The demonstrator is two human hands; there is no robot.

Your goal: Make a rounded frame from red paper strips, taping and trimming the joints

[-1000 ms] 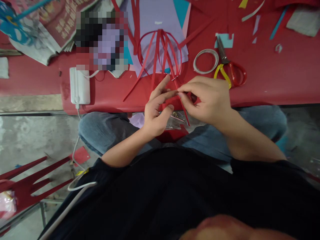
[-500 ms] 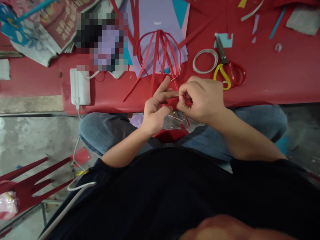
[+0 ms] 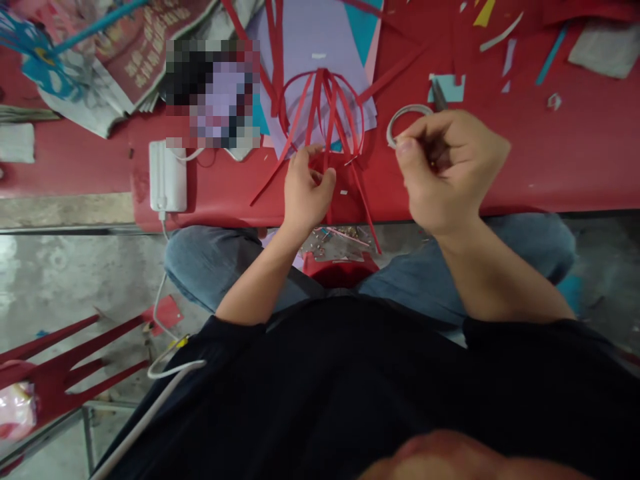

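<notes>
Beside the paper at the right, my right hand (image 3: 447, 175) has its thumb and forefinger closed at the near edge of a thin, pale tape roll (image 3: 391, 125). The hand covers the roll's lower part and most of the scissors (image 3: 439, 95); only dark blades show. My left hand (image 3: 309, 187) rests over the red paper strips (image 3: 320, 100), its thumb apart from the loosely bent fingers. Those strips fan out from one point within a curved red loop and lie partly on lilac paper (image 3: 310, 27). A tiny white piece (image 3: 343, 193) lies between my hands.
A white power bank (image 3: 167, 177) with a cable lies at the table's left front. Newspaper (image 3: 135, 73) and a blue paper shape (image 3: 47, 73) are at the far left. Paper scraps (image 3: 509, 57) scatter across the right. A red chair (image 3: 65, 360) stands lower left.
My hands have come apart from their pinch together. The right has moved right and up to the tape roll, over the scissors' handles; the left has shifted slightly onto the red strips.
</notes>
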